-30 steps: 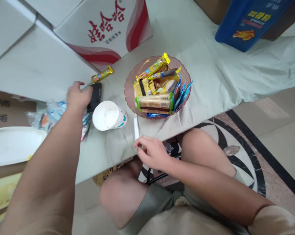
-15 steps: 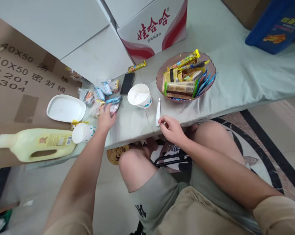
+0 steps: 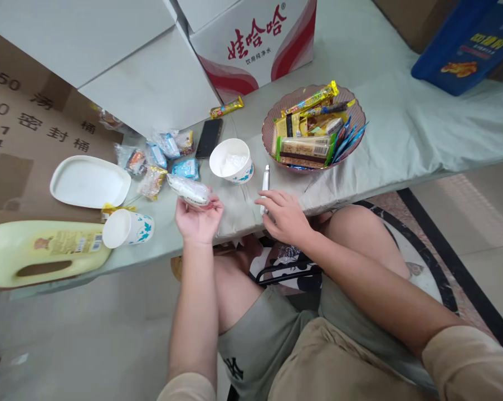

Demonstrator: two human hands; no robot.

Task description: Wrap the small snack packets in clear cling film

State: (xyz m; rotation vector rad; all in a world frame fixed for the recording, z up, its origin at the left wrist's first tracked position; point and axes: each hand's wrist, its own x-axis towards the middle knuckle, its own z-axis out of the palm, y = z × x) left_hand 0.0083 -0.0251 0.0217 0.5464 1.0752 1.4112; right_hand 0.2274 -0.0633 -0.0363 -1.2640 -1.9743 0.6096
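Palm up, my left hand point(image 3: 199, 223) holds a snack packet in a clear and white wrapper point(image 3: 189, 190) just over the table's front edge. My right hand point(image 3: 285, 214) hovers at the lower end of a white utility knife point(image 3: 265, 186), its fingers bent and apart; whether they touch the knife I cannot tell. Between the hands and a little farther back stands a paper cup point(image 3: 233, 161) with something white and crumpled inside. Left of it lie a blue packet point(image 3: 186, 169) and several small wrapped snacks point(image 3: 151, 181).
A pink glass bowl point(image 3: 272, 125) full of wrapped snacks stands at the back right. A black phone point(image 3: 209, 138) lies near the white boxes point(image 3: 151, 78). On the left are a white tray point(image 3: 90, 181), a tipped paper cup point(image 3: 140, 228) and a yellow bottle point(image 3: 38, 245).
My left hand has picked up a packet from the snack pile, moved right and turned palm up. My right hand has shifted slightly left, over the knife's lower end.
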